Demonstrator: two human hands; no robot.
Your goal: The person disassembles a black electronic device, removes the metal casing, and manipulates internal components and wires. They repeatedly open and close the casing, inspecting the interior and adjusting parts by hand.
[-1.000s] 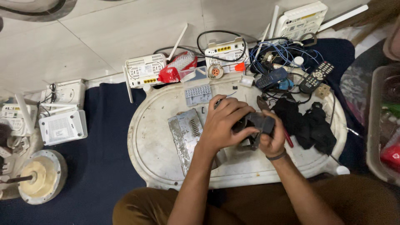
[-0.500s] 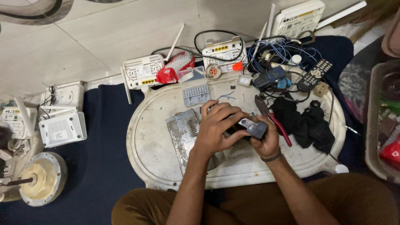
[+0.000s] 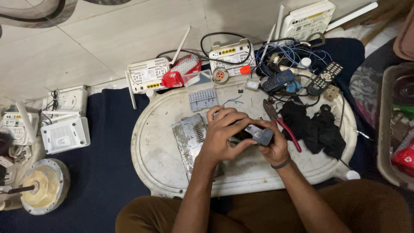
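Observation:
Both my hands meet over the middle of a white oval tray [image 3: 159,151]. My left hand [image 3: 224,136] curls over the top of a small dark grey device [image 3: 258,134], fingers pressing on it. My right hand [image 3: 276,149] cups the same device from below and the right. A silver metal casing [image 3: 189,136] lies flat on the tray just left of my hands. Red-handled pliers [image 3: 282,125] lie just right of them, beside a heap of black cloth [image 3: 317,127].
A grey bit case [image 3: 202,99], several white routers [image 3: 148,74], a black remote [image 3: 324,78], a dark phone [image 3: 278,80] and tangled wires crowd the tray's far side. More routers [image 3: 64,134] and a round motor part [image 3: 41,187] sit left on dark blue cloth. A bin [image 3: 394,129] stands right.
My hands and the device have shifted slightly left on the tray and my left fingers have closed further over the device's top.

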